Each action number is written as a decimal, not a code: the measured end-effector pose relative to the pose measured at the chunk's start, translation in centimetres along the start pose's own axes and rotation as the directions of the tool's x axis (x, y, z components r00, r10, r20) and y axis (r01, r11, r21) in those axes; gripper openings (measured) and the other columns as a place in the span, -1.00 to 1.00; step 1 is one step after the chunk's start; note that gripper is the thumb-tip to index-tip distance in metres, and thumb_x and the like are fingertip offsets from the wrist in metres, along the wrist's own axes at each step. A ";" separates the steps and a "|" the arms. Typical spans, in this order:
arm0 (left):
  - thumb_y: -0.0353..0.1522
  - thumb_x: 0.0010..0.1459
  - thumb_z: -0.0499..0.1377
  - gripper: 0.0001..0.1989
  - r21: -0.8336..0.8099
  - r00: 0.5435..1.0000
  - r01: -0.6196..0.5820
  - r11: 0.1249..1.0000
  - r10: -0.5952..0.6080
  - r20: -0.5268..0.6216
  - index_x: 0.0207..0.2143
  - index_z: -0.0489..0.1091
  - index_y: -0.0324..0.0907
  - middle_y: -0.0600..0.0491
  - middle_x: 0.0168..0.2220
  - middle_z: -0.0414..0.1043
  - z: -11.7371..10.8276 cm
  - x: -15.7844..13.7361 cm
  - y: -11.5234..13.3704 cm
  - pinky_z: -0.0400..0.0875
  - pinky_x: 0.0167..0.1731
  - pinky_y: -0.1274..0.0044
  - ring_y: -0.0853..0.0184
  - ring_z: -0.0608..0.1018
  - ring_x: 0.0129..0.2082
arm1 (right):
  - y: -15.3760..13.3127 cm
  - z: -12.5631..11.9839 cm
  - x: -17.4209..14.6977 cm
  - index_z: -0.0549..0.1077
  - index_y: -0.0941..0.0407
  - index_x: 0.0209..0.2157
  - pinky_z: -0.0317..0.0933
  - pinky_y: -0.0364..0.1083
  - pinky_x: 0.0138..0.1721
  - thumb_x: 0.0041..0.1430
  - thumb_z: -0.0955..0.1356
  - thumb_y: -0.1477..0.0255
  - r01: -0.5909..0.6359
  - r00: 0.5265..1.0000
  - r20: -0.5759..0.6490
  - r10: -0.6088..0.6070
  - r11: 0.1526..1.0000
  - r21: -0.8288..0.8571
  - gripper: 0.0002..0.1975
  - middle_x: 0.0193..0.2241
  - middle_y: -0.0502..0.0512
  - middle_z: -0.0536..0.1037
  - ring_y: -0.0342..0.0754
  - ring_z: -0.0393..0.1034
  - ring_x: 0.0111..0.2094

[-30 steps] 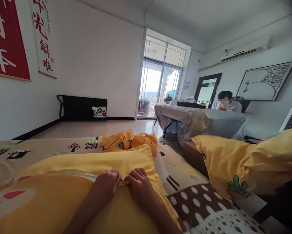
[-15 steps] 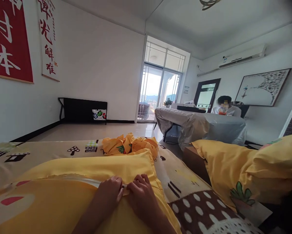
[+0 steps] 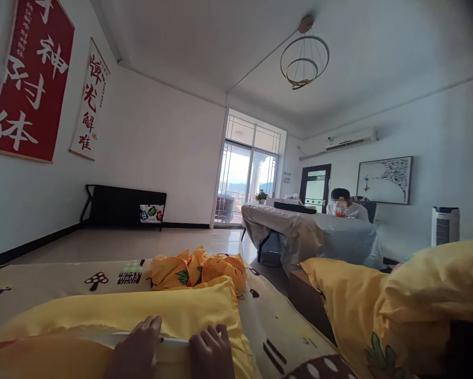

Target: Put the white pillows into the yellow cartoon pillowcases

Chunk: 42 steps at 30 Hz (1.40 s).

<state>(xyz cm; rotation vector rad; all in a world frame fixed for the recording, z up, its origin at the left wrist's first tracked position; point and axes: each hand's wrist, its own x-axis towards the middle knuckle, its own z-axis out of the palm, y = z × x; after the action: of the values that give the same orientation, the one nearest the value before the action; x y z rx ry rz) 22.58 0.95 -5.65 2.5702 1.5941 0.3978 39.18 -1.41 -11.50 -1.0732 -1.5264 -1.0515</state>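
Yellow pillow [image 3: 102,310] is cut off (fingers [image 3: 214,337] partly hide its white strip [image 3: 175,341]).

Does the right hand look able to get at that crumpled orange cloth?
Probably yes: the right hand, curled on the yellow pillow, has only that pillow's far part before the orange cloth, and nothing covers the cloth's top. It would likely need to let go first.
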 end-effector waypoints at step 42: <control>-0.44 0.22 -0.16 -0.70 -0.033 0.960 0.212 0.977 -0.214 -0.181 -0.31 0.36 -0.18 -0.08 -0.18 0.49 -4.7 -3.4 -16.2 0.15 -0.14 0.30 0.20 0.46 -0.08 | -16.1 9.3 2.9 0.39 0.07 -0.51 -0.01 -0.07 -0.28 0.06 0.34 0.67 -0.304 0.865 0.440 0.242 0.950 0.075 -0.79 -0.48 -0.06 0.48 -0.05 0.30 -0.36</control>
<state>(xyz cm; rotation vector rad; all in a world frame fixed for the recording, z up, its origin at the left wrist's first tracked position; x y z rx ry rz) 5.90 4.97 -5.19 2.3774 1.8989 0.6380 21.13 4.07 -12.10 -1.4352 -1.6938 -0.5188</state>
